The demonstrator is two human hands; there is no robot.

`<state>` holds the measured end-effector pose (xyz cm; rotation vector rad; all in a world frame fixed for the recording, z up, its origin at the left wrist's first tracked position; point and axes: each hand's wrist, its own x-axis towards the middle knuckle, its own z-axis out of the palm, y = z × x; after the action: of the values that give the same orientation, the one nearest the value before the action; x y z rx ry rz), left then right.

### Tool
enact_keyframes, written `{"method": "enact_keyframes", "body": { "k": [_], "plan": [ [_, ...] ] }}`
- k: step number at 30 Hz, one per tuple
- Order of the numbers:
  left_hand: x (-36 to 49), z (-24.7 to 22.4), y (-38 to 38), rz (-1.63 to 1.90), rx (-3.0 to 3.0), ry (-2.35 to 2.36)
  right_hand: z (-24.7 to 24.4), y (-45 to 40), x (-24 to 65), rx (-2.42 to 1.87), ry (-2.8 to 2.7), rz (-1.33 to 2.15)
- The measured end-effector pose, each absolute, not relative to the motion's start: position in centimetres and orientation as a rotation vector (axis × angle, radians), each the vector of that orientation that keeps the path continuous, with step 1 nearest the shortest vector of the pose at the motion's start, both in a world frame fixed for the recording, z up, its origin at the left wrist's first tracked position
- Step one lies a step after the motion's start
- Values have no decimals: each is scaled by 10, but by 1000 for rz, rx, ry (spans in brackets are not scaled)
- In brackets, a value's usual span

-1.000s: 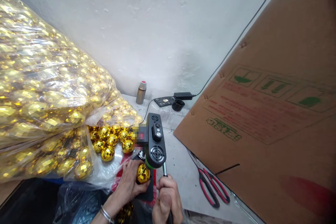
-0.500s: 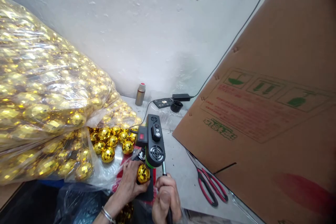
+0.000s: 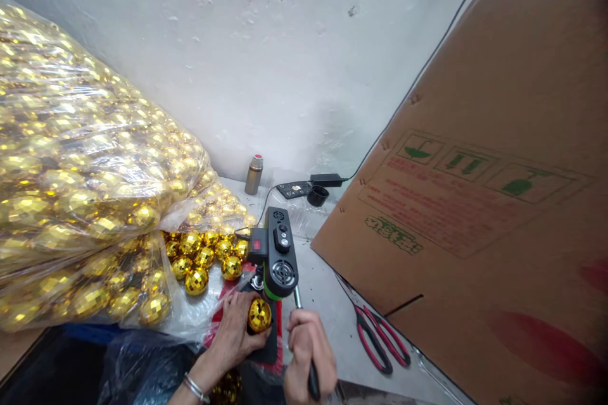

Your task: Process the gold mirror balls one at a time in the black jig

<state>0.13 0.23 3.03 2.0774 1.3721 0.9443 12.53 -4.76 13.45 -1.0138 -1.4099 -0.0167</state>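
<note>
My left hand (image 3: 232, 324), with a silver bangle at the wrist, is closed around a shiny gold faceted ball (image 3: 259, 315). The ball sits just below the front end of a small black bench machine (image 3: 282, 247) with round vents and a green band. A red switch (image 3: 257, 245) is on its left side, in a blurred patch. My right hand (image 3: 310, 351) is wrapped round the machine's lever (image 3: 297, 297), a metal rod with a black grip. Whether any tool touches the ball is hidden under the machine head.
Loose gold balls (image 3: 196, 280) lie left of the machine, beside a large clear bag (image 3: 85, 171) full of them. At right are red-and-black scissors (image 3: 380, 338) and a big cardboard box (image 3: 465, 171). A flask (image 3: 254, 174), a black cup (image 3: 318, 195) and a power adapter (image 3: 325, 180) stand near the wall.
My right hand has moved a little to the right, and the lever's black grip has swung right with it. My left hand and the ball stay in place.
</note>
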Motion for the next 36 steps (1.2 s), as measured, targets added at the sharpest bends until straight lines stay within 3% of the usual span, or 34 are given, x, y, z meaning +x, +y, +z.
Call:
{"method": "enact_keyframes", "body": {
  "k": [4, 7, 11, 14, 17, 23, 27, 36],
  "plan": [
    [-12, 14, -24, 939, 2198, 1267, 174, -46, 122, -1013, -1387, 103],
    [-31, 5, -39, 1003, 2355, 1251, 170, -46, 119, -975, -1354, 84],
    [-65, 16, -20, 1147, 2282, 1782, 149, -49, 118, -987, -1366, 82],
    [-88, 32, 12, 987, 2219, 2047, 144, -51, 119, -1002, -1383, 93],
    [-98, 43, 36, 802, 2167, 1965, 146, -50, 119, -996, -1381, 82],
    [-85, 51, 29, 1183, 1471, 1579, 149, -51, 119, -994, -1396, 90],
    [-62, 44, 7, 1133, 995, 1222, 158, -51, 118, -1019, -1371, 120],
    [-27, 41, -1, 1023, 1687, 1353, 199, -48, 121, -1082, -1413, 161]
  ]
}}
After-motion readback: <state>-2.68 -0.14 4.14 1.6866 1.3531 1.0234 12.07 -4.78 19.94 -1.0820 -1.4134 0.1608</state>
